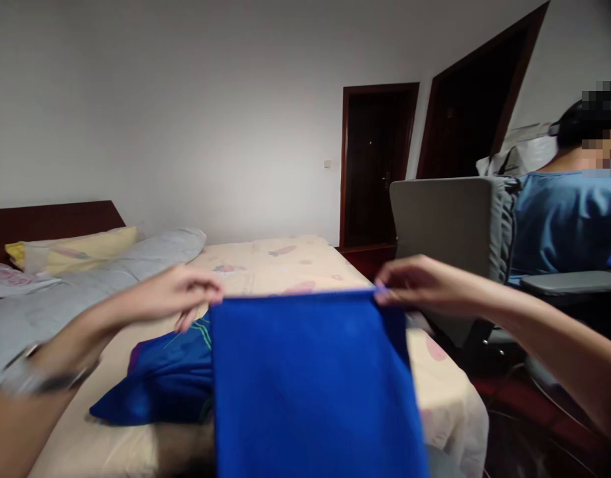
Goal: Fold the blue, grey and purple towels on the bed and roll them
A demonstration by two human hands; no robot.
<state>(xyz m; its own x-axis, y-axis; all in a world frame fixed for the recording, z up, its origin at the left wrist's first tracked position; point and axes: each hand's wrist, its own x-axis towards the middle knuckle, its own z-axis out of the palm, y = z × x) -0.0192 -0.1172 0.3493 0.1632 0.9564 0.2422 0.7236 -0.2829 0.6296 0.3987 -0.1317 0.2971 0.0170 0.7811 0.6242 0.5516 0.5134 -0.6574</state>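
A plain blue piece of cloth hangs stretched between my two hands, its top edge nearly level and its lower part running out of view. My left hand pinches the upper left corner, with a watch on that wrist. At the upper right corner, the fingers of my right hand are closed on the same edge. Behind the cloth on the left, a crumpled dark blue garment with green lines and a purple edge lies on the bed; the hanging cloth covers part of it.
The bed has a cream patterned sheet. A grey quilt and a yellow pillow lie at its left. A person in a blue shirt sits in a grey chair at the right. A dark door stands behind.
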